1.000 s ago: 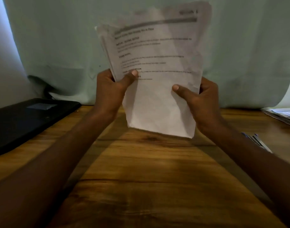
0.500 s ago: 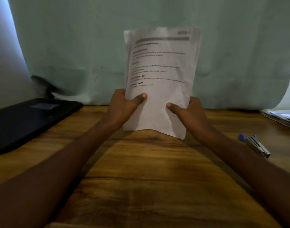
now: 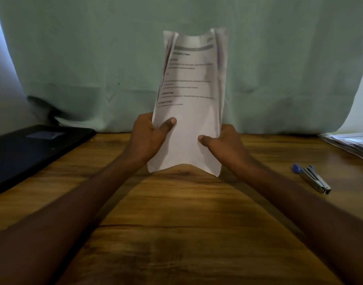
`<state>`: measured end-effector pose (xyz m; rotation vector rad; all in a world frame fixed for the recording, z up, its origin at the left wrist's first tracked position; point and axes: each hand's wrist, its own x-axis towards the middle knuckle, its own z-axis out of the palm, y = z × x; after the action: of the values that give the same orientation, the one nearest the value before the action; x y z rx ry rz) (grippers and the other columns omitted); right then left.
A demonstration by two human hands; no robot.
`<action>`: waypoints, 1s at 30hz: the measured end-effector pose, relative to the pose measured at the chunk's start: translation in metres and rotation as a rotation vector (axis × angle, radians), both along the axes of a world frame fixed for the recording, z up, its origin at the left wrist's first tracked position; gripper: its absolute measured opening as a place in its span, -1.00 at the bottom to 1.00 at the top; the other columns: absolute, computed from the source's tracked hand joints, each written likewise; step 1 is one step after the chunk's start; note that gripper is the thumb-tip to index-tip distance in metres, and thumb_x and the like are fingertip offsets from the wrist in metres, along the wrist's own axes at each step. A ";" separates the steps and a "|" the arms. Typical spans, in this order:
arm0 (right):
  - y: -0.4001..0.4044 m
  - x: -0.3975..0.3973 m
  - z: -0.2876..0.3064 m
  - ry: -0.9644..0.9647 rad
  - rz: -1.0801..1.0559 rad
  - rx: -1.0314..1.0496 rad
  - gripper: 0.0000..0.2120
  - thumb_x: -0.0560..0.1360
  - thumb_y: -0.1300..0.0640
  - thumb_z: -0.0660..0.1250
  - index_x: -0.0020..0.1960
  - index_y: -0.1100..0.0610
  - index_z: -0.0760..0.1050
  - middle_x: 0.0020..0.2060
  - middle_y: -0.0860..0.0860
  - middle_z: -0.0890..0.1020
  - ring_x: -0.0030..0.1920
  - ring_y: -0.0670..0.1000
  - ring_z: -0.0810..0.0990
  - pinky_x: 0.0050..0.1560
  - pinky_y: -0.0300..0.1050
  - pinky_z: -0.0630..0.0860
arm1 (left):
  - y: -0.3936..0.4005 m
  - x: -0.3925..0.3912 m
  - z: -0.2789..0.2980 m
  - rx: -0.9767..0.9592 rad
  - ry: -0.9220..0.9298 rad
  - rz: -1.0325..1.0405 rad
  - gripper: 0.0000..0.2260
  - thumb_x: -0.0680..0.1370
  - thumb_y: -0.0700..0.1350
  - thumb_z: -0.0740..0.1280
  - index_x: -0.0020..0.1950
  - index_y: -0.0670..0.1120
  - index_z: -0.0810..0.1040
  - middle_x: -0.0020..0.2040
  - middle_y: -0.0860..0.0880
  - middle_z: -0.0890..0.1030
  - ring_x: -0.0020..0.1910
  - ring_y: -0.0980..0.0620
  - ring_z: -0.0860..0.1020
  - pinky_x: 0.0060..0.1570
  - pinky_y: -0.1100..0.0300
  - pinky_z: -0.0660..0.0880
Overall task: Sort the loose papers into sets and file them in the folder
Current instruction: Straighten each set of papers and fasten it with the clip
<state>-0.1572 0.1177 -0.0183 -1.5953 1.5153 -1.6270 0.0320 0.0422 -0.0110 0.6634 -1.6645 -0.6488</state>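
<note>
Pale green cloth hangs behind a wooden counter [image 3: 176, 212], and the papers [image 3: 189, 112] stand upright near its far edge, their bottom edge touching or just above the wood. Both hands clamp the lower part of that set: the left hand [image 3: 149, 138] grips its left edge with the thumb pressed on the front, the right hand [image 3: 226, 145] grips its right edge the same way. Squeezed from both sides, the sheets bow into a trough and fan apart along the upper left edge.

Left of the papers lies a black folder [image 3: 32, 153]; right of them a blue stapler [image 3: 312, 178], and farther right another paper stack [image 3: 353, 144] at the counter's edge.

The risk, as I judge it, is that so tight a squeeze creases the sheets or lets an inner one slip out of line, so the set would not square up for filing.

Compared with half a second ago, the set sits lower, the hands are closer together, and the flat front page has curled inward.
</note>
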 end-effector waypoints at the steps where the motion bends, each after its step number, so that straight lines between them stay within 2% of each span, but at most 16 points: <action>1: 0.000 -0.002 0.000 -0.013 0.009 0.029 -0.82 0.57 0.08 0.44 -0.05 -0.07 0.44 -0.15 -0.17 0.53 -0.19 -0.21 0.52 -0.39 -0.46 0.41 | -0.002 0.001 -0.003 0.031 -0.019 0.000 -0.83 0.61 0.02 0.41 0.18 0.03 0.61 -0.05 0.16 0.68 -0.11 0.20 0.68 -0.21 0.32 0.61; 3: 0.002 -0.004 0.004 -0.074 0.018 0.043 -0.75 0.52 0.05 0.49 0.14 0.02 0.51 -0.07 -0.13 0.61 -0.12 -0.14 0.61 -0.32 -0.37 0.50 | -0.003 0.003 -0.003 0.092 0.007 -0.043 -0.87 0.59 0.01 0.43 0.12 0.06 0.60 -0.12 0.18 0.69 -0.16 0.25 0.68 -0.26 0.38 0.57; 4: 0.004 -0.005 0.009 -0.122 0.019 0.029 -0.72 0.51 0.06 0.51 0.17 0.02 0.53 -0.07 -0.13 0.65 -0.13 -0.12 0.66 -0.33 -0.36 0.53 | -0.003 0.003 -0.001 0.129 0.030 -0.077 -0.88 0.58 0.00 0.45 0.09 0.07 0.62 -0.13 0.17 0.71 -0.15 0.22 0.69 -0.23 0.35 0.58; 7: 0.011 -0.019 0.031 -0.185 0.073 -0.001 -0.85 0.50 0.13 0.51 0.04 0.02 0.61 -0.17 -0.10 0.74 -0.20 -0.09 0.73 -0.27 -0.30 0.61 | -0.004 0.003 0.005 0.310 0.030 -0.231 -0.80 0.53 -0.02 0.50 0.13 0.06 0.64 0.02 0.05 0.75 0.00 0.05 0.72 0.06 0.09 0.64; 9: 0.013 -0.032 0.041 -0.193 0.094 0.031 -0.83 0.49 0.14 0.50 0.08 0.09 0.65 -0.08 -0.02 0.76 -0.08 0.01 0.75 -0.08 -0.13 0.67 | -0.004 0.005 0.005 0.433 -0.060 -0.309 -0.74 0.53 -0.06 0.50 0.20 0.01 0.63 0.09 0.02 0.74 0.06 0.01 0.71 0.19 0.00 0.61; 11: 0.009 -0.043 0.040 -0.195 0.096 0.084 -0.75 0.49 0.15 0.49 0.16 0.13 0.66 0.01 0.03 0.76 0.02 0.09 0.74 0.10 0.01 0.65 | -0.004 0.012 0.002 0.545 -0.183 -0.388 -0.68 0.55 -0.08 0.48 0.29 -0.01 0.61 0.15 0.01 0.72 0.12 -0.01 0.70 0.24 -0.02 0.57; 14: 0.002 -0.052 0.028 -0.289 0.069 0.158 -0.71 0.49 0.24 0.48 0.21 0.18 0.64 0.04 0.06 0.75 0.06 0.12 0.73 0.20 0.09 0.62 | -0.004 0.014 -0.005 0.667 -0.300 -0.495 -0.60 0.55 -0.04 0.48 0.37 0.01 0.57 0.23 -0.03 0.69 0.20 -0.09 0.67 0.27 -0.08 0.54; 16: -0.003 -0.054 0.020 -0.322 0.071 0.218 -0.71 0.49 0.27 0.46 0.21 0.20 0.63 0.05 0.08 0.74 0.06 0.13 0.73 0.21 0.10 0.62 | -0.006 0.012 -0.006 0.683 -0.258 -0.467 -0.63 0.56 0.01 0.47 0.34 -0.04 0.59 0.20 -0.07 0.70 0.17 -0.12 0.68 0.25 -0.10 0.55; 19: -0.007 -0.058 0.009 -0.320 0.103 0.294 -0.70 0.50 0.30 0.43 0.23 0.20 0.63 0.08 0.10 0.73 0.07 0.16 0.72 0.20 0.09 0.61 | -0.013 0.011 -0.004 0.597 -0.208 -0.311 -0.62 0.57 0.09 0.44 0.23 -0.15 0.67 0.11 -0.11 0.73 0.11 -0.14 0.70 0.27 -0.12 0.56; 22: -0.008 -0.053 0.000 -0.270 0.158 0.353 -0.67 0.50 0.29 0.43 0.26 0.16 0.61 0.08 0.08 0.74 0.08 0.17 0.72 0.24 0.14 0.59 | -0.021 0.014 -0.003 0.541 -0.159 -0.175 -0.68 0.62 0.05 0.39 0.16 -0.18 0.69 0.04 -0.10 0.75 0.05 -0.12 0.72 0.23 -0.11 0.59; 27: -0.010 -0.045 -0.008 -0.243 0.255 0.398 -0.65 0.52 0.28 0.40 0.30 0.13 0.60 0.14 0.09 0.72 0.14 0.19 0.70 0.32 0.20 0.52 | -0.035 0.020 -0.005 0.522 -0.035 -0.039 -0.79 0.66 -0.05 0.34 0.05 -0.15 0.69 -0.02 -0.11 0.75 -0.07 -0.08 0.73 0.01 0.04 0.65; 30: -0.010 -0.041 -0.010 -0.227 0.303 0.412 -0.63 0.53 0.28 0.38 0.33 0.12 0.58 0.17 0.10 0.70 0.17 0.20 0.68 0.34 0.22 0.50 | -0.041 0.024 -0.005 0.569 0.052 0.026 -0.82 0.65 -0.08 0.34 0.07 -0.16 0.67 -0.07 -0.09 0.74 -0.16 -0.03 0.69 -0.12 0.13 0.60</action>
<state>-0.1984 0.1080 -0.0284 -1.2908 1.3111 -1.1915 0.0560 0.0017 -0.0162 1.0576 -1.4200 -1.1274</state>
